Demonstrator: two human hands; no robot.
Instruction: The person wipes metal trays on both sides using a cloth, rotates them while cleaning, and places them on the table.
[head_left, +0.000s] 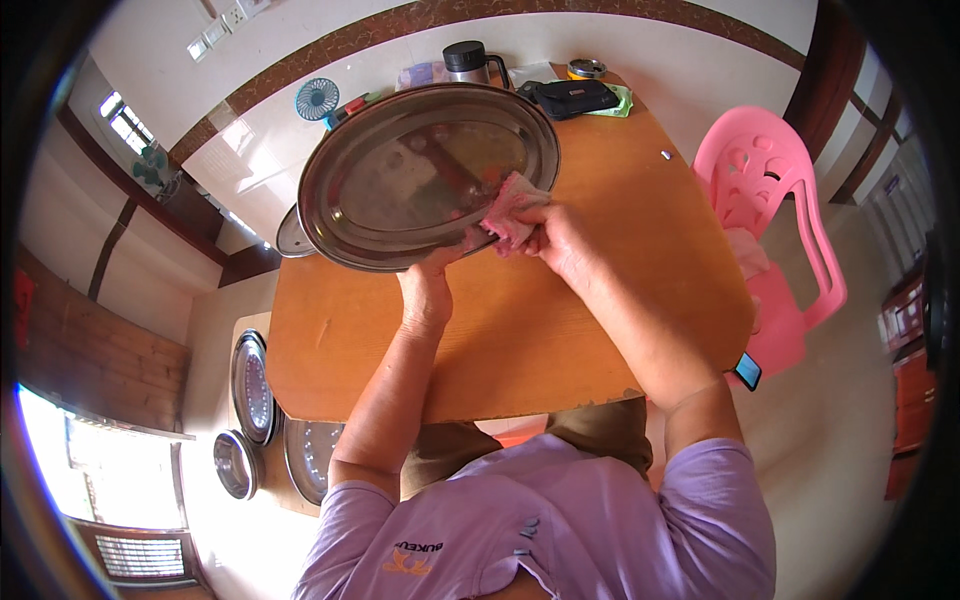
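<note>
A large oval stainless-steel platter is tilted up above the wooden table, its shiny inner face towards me. My left hand grips its lower rim, with some of the fingers hidden behind the metal. In my right hand is a bunched pink-and-white cloth, pressed against the platter's lower right rim. Reflections and smears of light cross the platter's flat middle.
At the table's far side stand a black-lidded steel mug, a black pouch and a small blue fan. A pink plastic chair is at right. More steel platters and a steel bowl sit low at left.
</note>
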